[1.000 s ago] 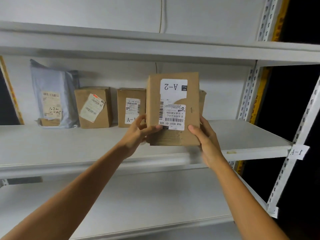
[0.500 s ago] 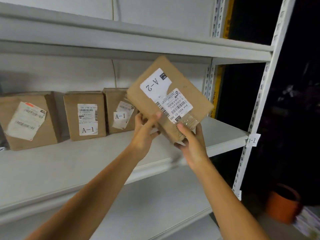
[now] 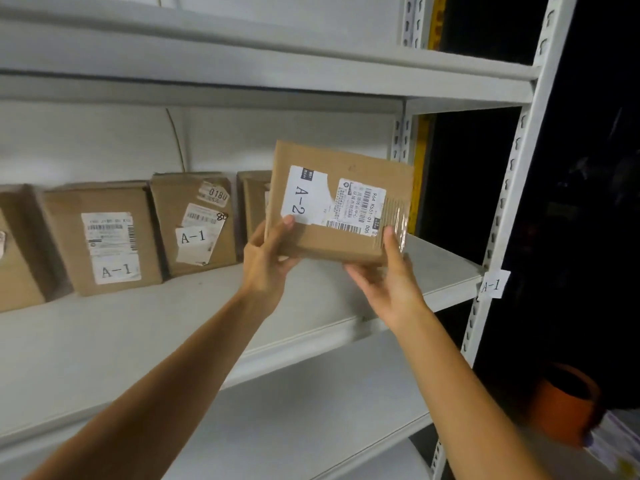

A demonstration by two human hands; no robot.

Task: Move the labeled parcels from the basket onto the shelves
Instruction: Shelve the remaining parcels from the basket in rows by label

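1. Gripping the A-2 parcel (image 3: 341,202) at its lower left corner with the left hand (image 3: 268,258), thumb (image 3: 287,223) laid on the front face just under the white label, fingers curled behind.
2. Pinched the lower right corner with the right hand (image 3: 388,275), thumb pressed on the taped front edge, fingers wrapped underneath and behind.
3. Held the parcel in the air in front of the right part of the middle shelf (image 3: 173,323), label face toward the camera, long side nearly level, right end a little lower, the "A-2" text turned sideways.
4. Saw brown boxes standing in a row on that shelf against the back wall: 2 plainly marked A-1, the first A-1 box (image 3: 104,237) and the second A-1 box (image 3: 195,220) just beside it.
5. Saw a 3rd box (image 3: 252,202) partly hidden behind the held parcel, label unreadable, and a 4th box (image 3: 14,254) cut off at the left edge.
6. Read "A-1" on a paper tag (image 3: 491,285) fixed to the front upright (image 3: 519,168), level with the middle shelf's edge.
7. Made out a blurred orange container (image 3: 564,403) low on the right, beyond the rack.
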